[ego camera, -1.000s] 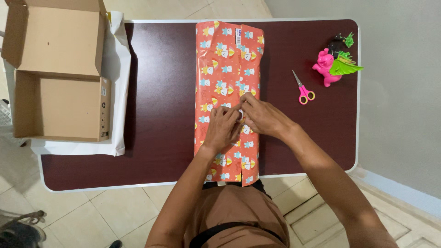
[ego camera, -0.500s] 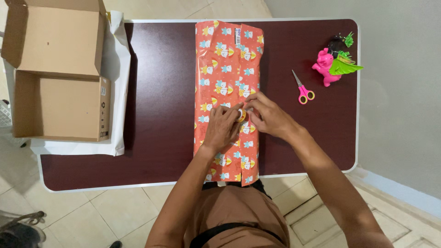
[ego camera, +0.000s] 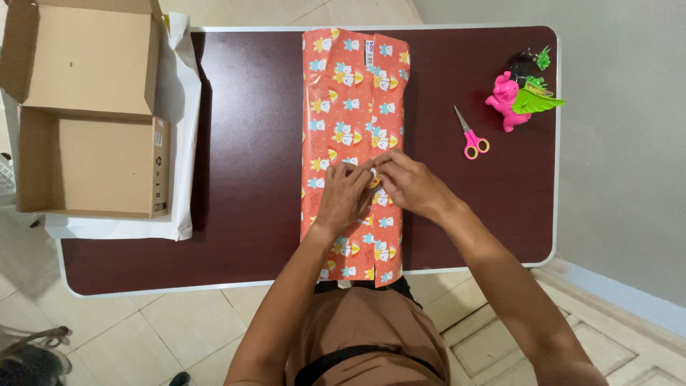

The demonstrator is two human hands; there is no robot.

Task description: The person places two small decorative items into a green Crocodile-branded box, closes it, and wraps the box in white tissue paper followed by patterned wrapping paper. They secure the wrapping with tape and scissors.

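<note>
A long parcel in orange patterned wrapping paper (ego camera: 354, 93) lies lengthwise down the middle of the dark brown table (ego camera: 243, 143). Both hands meet on top of it at the paper's seam, a little below the middle. My left hand (ego camera: 344, 196) curls its fingers around a small pale ring that looks like a tape roll (ego camera: 350, 164). My right hand (ego camera: 411, 187) pinches at the same spot, its fingertips touching those of the left. What sits between the fingertips is mostly hidden.
An open cardboard box (ego camera: 86, 121) rests on white paper (ego camera: 179, 143) at the table's left end. Pink-handled scissors (ego camera: 469, 136) lie right of the parcel. A pink toy animal with green wings (ego camera: 516, 100) stands near the far right corner.
The two hands have drawn closer together at the seam, the right fingertips now meeting the left. The parcel has not moved.
</note>
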